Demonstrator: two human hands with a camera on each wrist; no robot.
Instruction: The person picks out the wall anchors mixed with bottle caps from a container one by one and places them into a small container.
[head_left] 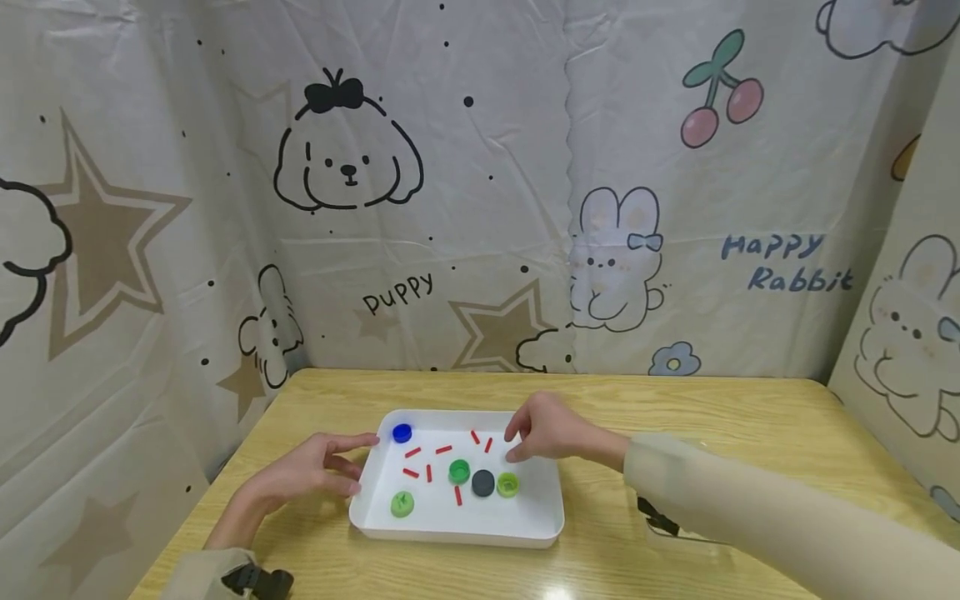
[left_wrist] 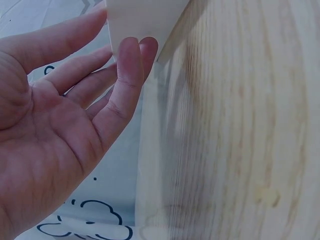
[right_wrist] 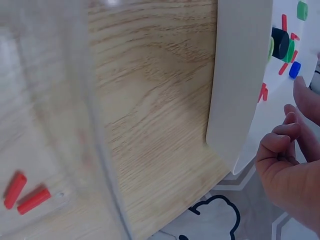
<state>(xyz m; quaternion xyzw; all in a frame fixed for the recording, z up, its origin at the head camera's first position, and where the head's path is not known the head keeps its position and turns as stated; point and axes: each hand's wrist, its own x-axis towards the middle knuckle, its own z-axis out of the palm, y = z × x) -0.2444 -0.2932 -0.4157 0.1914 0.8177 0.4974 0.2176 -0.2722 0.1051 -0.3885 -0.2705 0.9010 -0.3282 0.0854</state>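
Picking seems under way — the right hand point(head_left: 551, 429) hovers slightly parted, beside red sticks point(head_left: 488, 445) at 1 o'clock in the white tray point(head_left: 457, 539); the left hand point(head_left: 315, 471), spread, touches its 9 o'clock side. Next calls for a fine pinch.

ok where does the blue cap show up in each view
Head: blue cap in the far left corner of the white tray.
Left wrist: not in it.
Right wrist: upper right, near the picture's edge, above the right hand.
Shared landmark: the white tray, partly visible in both wrist views.
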